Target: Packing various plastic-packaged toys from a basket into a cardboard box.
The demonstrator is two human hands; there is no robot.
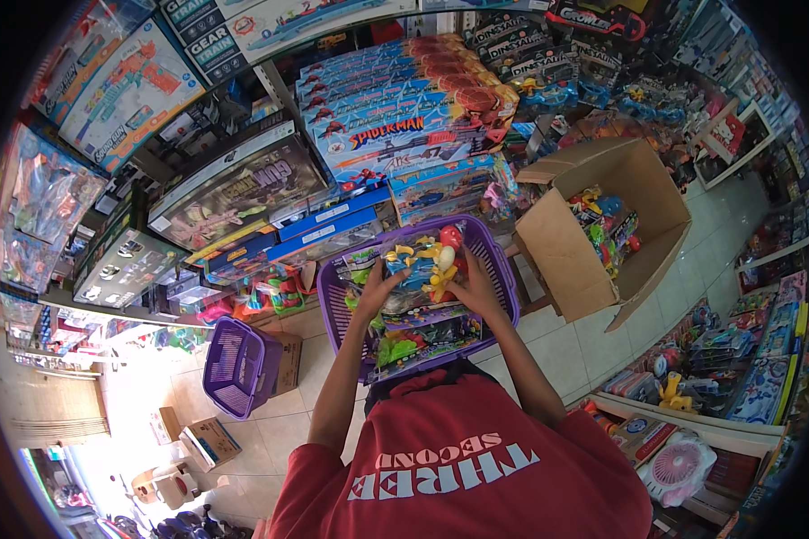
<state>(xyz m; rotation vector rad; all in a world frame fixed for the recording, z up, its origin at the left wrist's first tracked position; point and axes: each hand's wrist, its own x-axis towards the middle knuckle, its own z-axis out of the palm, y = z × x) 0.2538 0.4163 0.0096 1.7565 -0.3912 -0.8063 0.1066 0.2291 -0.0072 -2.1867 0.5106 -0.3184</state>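
Note:
My left hand (377, 290) and my right hand (475, 286) hold a clear plastic pack of toys (421, 266) between them, one at each side. Blue, yellow and red plastic pieces show through the wrapping. The pack is over a purple plastic basket (332, 316) directly in front of my body. Below the pack, inside the basket, lie more packaged toys (404, 347) with green and red pieces and dark printed cards. To the right of the basket, an open cardboard box (566, 259) contains similar colourful packs (610, 229).
Shelves of boxed toys, including stacked Spider-Man toy gun boxes (404, 135), stand beyond the basket. An empty purple basket (239, 370) is on the left, against a carton (288, 364). Small cartons (210, 442) lie on the tiled floor. A pink fan (677, 465) sits at lower right.

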